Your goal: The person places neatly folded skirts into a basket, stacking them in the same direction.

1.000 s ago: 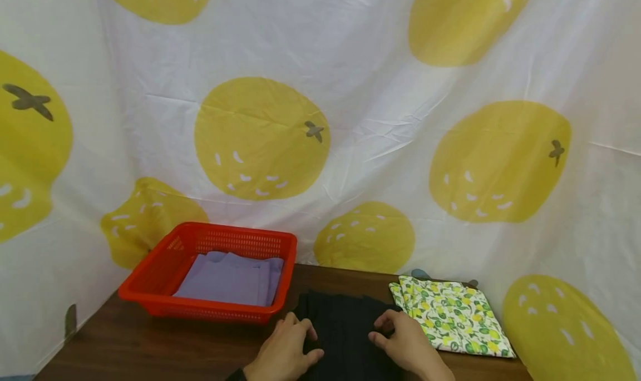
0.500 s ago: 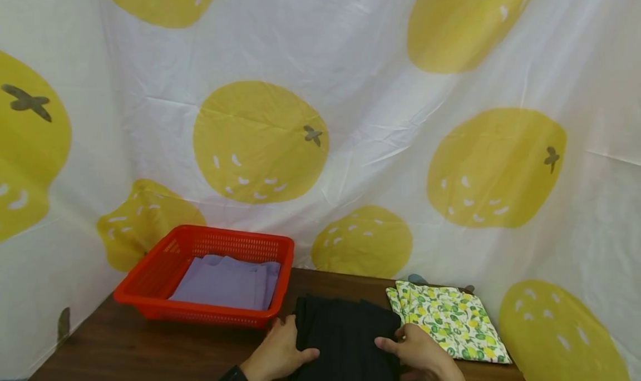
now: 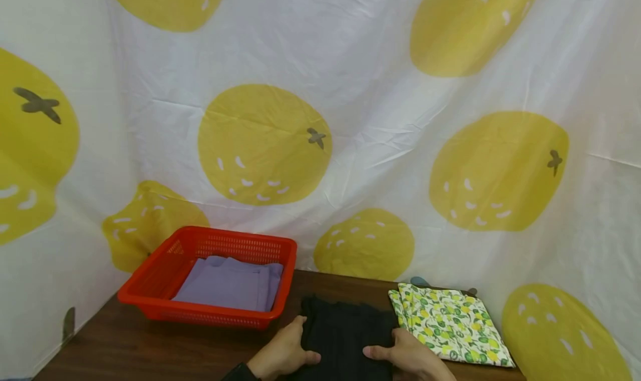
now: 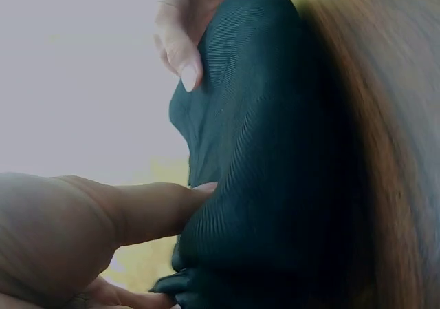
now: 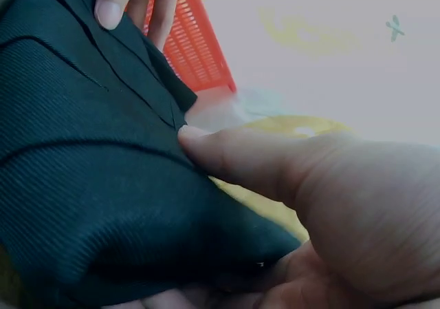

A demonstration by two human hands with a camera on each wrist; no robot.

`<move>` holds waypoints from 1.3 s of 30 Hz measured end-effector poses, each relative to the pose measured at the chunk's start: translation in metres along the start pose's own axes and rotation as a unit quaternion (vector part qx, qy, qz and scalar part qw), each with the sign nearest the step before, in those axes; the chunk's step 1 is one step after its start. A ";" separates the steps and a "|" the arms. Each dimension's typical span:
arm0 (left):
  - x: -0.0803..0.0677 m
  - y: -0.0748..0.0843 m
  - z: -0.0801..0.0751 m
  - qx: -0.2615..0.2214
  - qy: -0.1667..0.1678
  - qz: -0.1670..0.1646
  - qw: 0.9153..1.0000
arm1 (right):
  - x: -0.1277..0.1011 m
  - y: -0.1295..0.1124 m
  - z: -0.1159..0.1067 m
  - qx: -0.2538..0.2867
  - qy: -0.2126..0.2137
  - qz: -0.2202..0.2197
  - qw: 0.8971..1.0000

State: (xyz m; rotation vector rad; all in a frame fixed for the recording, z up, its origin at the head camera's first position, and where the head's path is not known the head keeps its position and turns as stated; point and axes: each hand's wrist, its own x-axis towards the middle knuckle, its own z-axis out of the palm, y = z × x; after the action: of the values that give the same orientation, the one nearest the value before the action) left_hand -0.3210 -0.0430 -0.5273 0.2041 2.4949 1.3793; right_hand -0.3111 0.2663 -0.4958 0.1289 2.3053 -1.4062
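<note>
A folded black cloth garment (image 3: 348, 328), finely ribbed, lies between the two hands at the table's front. My left hand (image 3: 285, 352) grips its left side, the thumb lying on top. On the other side my right hand (image 3: 409, 354) holds the edge, thumb on top and fingers tucked under the layers. In the right wrist view, several seams or pleats run across the fabric (image 5: 82, 116), and the right fingers are partly hidden beneath it. The left wrist view shows the thick folded side (image 4: 275, 151) over the wooden surface.
A red plastic basket (image 3: 200, 312) with folded lavender cloth (image 3: 225, 283) inside stands at the left rear. Right of the black garment lies a folded lemon-print cloth (image 3: 455, 325). A fruit-patterned curtain (image 3: 370, 147) hangs behind the brown table (image 3: 115, 347).
Both hands have gone from resting on top of the black garment to gripping its two sides, thumbs above.
</note>
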 end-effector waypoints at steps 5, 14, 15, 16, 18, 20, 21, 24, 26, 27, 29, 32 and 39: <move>0.014 -0.019 0.007 -0.024 -0.008 0.028 0.999 | -0.001 0.004 -0.005 0.036 -0.049 -0.030 0.998; -0.005 0.014 0.000 -0.058 -0.011 0.034 0.998 | -0.004 0.008 -0.012 0.127 -0.105 -0.046 0.985; -0.006 0.016 0.000 -0.066 -0.005 0.041 0.997 | -0.004 0.008 -0.013 0.132 -0.105 -0.047 0.984; -0.007 0.019 -0.001 -0.070 -0.002 0.043 0.997 | -0.004 0.008 -0.013 0.137 -0.105 -0.048 0.984; -0.007 0.021 -0.003 -0.073 0.000 0.046 0.996 | -0.004 0.007 -0.013 0.148 -0.108 -0.050 0.982; -0.007 0.022 -0.003 -0.071 0.000 0.048 0.996 | -0.004 0.007 -0.013 0.153 -0.110 -0.052 0.981; -0.006 0.022 -0.004 -0.070 0.000 0.049 0.996 | -0.004 0.007 -0.013 0.156 -0.112 -0.053 0.980; -0.005 0.022 -0.004 -0.069 0.002 0.054 0.996 | -0.005 0.006 -0.013 0.161 -0.116 -0.056 0.979; -0.005 0.023 -0.005 -0.067 0.004 0.059 0.996 | -0.007 0.005 -0.013 0.162 -0.119 -0.058 0.978; -0.006 0.024 -0.005 -0.068 0.005 0.063 0.996 | -0.008 0.004 -0.013 0.163 -0.120 -0.059 0.977; -0.007 0.025 -0.006 -0.069 0.007 0.070 0.995 | -0.009 0.003 -0.014 0.161 -0.119 -0.065 0.978; -0.009 0.027 -0.007 -0.067 0.010 0.083 0.994 | -0.013 0.000 -0.014 0.159 -0.110 -0.071 0.979; -0.020 0.035 -0.019 -0.058 0.024 0.121 0.991 | -0.017 -0.011 -0.014 0.141 -0.082 -0.100 0.981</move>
State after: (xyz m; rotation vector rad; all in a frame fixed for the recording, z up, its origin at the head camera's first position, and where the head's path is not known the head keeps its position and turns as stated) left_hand -0.3081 -0.0445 -0.4842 0.4668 2.4844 1.6361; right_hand -0.3035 0.2752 -0.4746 -0.1329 2.0195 -1.7701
